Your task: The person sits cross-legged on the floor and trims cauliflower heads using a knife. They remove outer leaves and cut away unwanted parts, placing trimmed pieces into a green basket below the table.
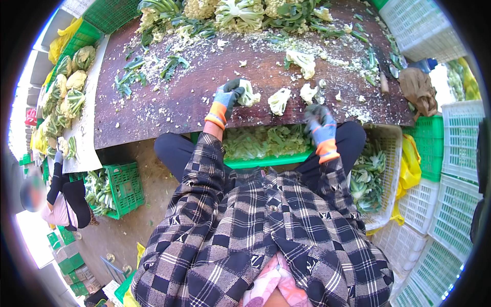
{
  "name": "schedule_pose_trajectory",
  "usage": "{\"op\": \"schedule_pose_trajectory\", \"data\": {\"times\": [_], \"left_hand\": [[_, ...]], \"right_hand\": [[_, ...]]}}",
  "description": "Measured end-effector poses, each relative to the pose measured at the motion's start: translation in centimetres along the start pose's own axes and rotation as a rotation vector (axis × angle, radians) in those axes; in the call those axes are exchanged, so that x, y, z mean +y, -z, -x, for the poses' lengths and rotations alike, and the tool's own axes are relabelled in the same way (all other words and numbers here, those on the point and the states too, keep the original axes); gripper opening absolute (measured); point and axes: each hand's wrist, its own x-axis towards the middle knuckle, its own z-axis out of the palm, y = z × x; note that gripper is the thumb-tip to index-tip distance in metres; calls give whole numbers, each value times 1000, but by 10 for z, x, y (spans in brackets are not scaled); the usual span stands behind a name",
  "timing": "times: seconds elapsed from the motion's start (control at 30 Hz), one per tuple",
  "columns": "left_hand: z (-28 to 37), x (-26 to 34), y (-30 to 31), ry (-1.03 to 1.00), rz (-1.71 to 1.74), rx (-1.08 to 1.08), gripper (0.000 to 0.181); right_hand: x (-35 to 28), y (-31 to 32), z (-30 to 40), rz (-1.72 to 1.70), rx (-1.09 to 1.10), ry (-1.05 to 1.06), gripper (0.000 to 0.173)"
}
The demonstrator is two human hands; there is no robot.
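My left hand [231,96], in a grey-blue glove with dark fingers and an orange cuff, grips a cauliflower floret [248,94] just above the front part of the table. To its right a loose floret [279,101] lies on the wood. My right hand [321,122], gloved alike, is at the table's front edge with curled fingers; blur hides whether it holds anything. Just beyond it is a smaller floret [308,93]. A longer cauliflower piece [301,63] rests farther back. Below the edge, between my knees, a green crate [268,161] holds cut florets.
Whole cauliflowers [238,13] line the back of the brown wooden table [215,57], which is strewn with crumbs and leaves. A wooden handle [383,82] lies at right. A white crate [395,172] of leaves stands by my right knee. Another person [65,199] works at far left.
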Motion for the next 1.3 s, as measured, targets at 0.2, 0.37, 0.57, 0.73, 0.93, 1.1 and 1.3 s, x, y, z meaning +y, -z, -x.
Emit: {"op": "schedule_pose_trajectory", "data": {"times": [0.2, 0.37, 0.57, 0.73, 0.93, 1.1, 1.3], "left_hand": [[-20, -10, -45, -49, -277, -222, 35], [5, -25, -40, -133, -714, -372, 35], [4, 24, -40, 83, -668, -424, 32], [-89, 36, -95, -619, -1044, -85, 59], [-149, 27, -143, -304, -1167, -117, 49], [-89, 7, -135, -370, -1137, 61, 30], [-58, -23, -109, -448, -924, 154, 31]], "right_hand": [[33, 5, -70, -36, 123, 4, 38], [44, -39, -29, 202, -112, 288, 43], [19, -12, 35, 130, -255, -49, 38], [7, 14, 34, -90, -38, -172, 30], [11, 13, 0, 97, 117, -47, 34], [4, -15, -38, 446, 115, 206, 39], [15, -41, -60, 793, -80, 76, 41]]}}
